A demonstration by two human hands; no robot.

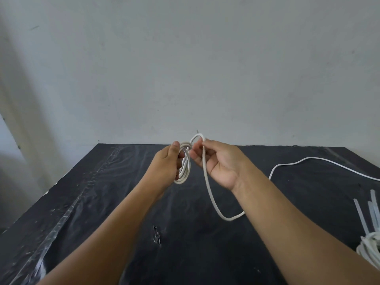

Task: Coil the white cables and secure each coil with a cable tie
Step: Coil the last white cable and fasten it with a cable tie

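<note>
My left grip [166, 161] curls round a part-wound white cable coil [185, 171], right grip [218, 161] pinching the next loop [197, 138] beside it. Plenty of loose cable [212, 199] trails over the black surface [102, 202]; no tie on yet, cable ties [370, 210] wait far right by another coil [369, 246].

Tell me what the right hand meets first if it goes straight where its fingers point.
Probably the coil gripped by the left hand: the right hand, pinching the loose cable, points its fingers left at the coil, which is very close. Depth is unclear from one view.
</note>
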